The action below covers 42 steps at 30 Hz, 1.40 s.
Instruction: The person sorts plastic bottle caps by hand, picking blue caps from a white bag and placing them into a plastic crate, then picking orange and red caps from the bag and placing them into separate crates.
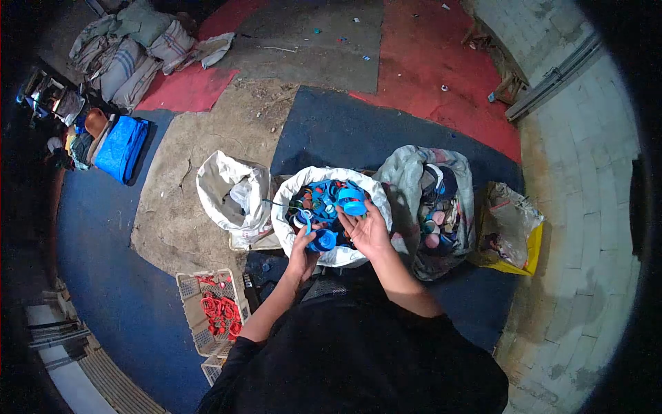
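In my left hand (301, 254) is a blue plastic cap (323, 241), gripped with the fingers curled; a light blue loop stands up beside the fingertips. My right hand (369, 233) is turned palm up, its fingertips around a light blue round cap (352, 205). Both hands are over a white woven sack (281, 219) with its rim rolled down. Inside lie many mixed plastic caps (318, 195), mostly blue, with some red and green pieces. The lower part of the heap is hidden by my hands.
Left stands another white sack (212, 181); right, a grey sack (405, 181) of mixed lids, then a yellow bag (531, 255) near the block wall (576, 241). A crate (189, 293) holds red plastic pieces. Filled sacks (131, 76) lie at the far left.
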Motion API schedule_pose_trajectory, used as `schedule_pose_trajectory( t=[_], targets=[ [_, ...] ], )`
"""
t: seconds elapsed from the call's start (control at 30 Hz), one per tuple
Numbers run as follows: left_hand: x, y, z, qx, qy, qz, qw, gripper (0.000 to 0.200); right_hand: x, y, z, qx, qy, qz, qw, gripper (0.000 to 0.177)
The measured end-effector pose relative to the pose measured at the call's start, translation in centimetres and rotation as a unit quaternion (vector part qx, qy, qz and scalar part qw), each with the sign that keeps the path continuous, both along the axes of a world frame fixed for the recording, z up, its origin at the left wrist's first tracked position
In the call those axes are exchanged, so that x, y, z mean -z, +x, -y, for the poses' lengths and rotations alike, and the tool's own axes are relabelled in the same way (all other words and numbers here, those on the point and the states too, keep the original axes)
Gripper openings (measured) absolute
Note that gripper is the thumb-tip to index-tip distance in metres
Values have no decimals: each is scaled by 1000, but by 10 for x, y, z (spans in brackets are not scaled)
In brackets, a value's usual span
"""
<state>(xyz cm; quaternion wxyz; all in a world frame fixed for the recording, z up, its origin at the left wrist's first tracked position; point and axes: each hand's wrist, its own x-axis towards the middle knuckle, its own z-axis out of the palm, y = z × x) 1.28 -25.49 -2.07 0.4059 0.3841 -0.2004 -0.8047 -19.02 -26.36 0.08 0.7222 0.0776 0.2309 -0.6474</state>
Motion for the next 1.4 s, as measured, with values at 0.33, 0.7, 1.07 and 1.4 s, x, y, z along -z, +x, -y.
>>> schedule_pose_trajectory(
  t=[0.33,0.7,1.07,1.4],
  targets=[
    [7,-20,2,-32,-7,-58,998,43,-24,14,-18,-61,-216,-722,654,23],
    [1,-11,10,-83,-42,1,996,46,-19,35,-40,-176,-270,-824,466,42],
    [40,36,-16,-107,-27,31,993,42,5,15,-20,-308,-255,-421,814,29],
    [38,50,-13,-141,-18,43,989,38,131,-43,-14,-329,-154,-745,559,43]
  ],
)
